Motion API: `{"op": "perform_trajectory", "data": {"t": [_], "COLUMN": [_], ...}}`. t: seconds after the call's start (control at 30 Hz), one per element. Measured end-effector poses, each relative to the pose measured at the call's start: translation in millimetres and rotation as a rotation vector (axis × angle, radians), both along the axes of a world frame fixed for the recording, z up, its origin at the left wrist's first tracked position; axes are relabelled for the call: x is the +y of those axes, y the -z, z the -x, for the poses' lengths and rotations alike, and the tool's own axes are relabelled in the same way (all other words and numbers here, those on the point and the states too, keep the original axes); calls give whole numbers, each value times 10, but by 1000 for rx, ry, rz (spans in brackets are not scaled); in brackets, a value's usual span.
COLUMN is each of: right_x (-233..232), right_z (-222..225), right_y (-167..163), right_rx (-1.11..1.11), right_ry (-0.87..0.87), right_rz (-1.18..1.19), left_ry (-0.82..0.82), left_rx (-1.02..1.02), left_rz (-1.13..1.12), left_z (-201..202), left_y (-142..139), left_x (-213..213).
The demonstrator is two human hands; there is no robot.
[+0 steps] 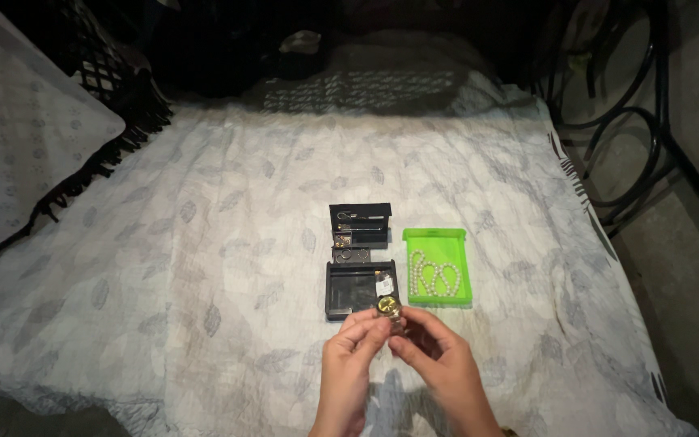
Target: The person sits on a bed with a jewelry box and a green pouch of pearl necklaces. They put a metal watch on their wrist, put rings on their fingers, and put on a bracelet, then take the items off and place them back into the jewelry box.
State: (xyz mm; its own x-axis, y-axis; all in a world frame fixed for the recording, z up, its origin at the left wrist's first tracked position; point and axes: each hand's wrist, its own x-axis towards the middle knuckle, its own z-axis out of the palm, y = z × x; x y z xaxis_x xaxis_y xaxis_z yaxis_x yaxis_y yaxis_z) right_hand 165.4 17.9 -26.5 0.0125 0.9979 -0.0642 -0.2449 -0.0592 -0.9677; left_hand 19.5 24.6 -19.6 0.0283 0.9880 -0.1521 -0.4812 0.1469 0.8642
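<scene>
Both my hands meet low in the middle of the head view, holding a small wristwatch with a gold-coloured round face. My left hand pinches it from the left and my right hand grips its band from the right. Just beyond the watch lies an open black case; its near half is a shallow tray and its far half holds small metal pieces. To the right of the case sits a green tray with a white bead necklace in it.
Everything rests on a bed covered with a white leaf-patterned sheet. A patterned cushion with dark fringe lies at the far left. A dark metal frame and bare floor run along the right side.
</scene>
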Motion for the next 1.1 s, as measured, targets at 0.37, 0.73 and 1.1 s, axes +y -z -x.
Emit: {"op": "perform_trajectory", "data": {"t": [0.37,0.73,1.1], "right_x": [-100,-113,-98], "right_z": [39,-63,-22], "right_y": [-327,-279,-162], "right_rx": [-882,-625,35], "right_ry": [-31,-112,-93], "right_rz": [-626,-477,71], "left_ry": [206,249,332], "left_rx": [-597,-790,-345], "left_rz": [358,437,7], "left_z": [189,315,17], "left_y": [302,87,-49], "left_x": [191,229,-1]}}
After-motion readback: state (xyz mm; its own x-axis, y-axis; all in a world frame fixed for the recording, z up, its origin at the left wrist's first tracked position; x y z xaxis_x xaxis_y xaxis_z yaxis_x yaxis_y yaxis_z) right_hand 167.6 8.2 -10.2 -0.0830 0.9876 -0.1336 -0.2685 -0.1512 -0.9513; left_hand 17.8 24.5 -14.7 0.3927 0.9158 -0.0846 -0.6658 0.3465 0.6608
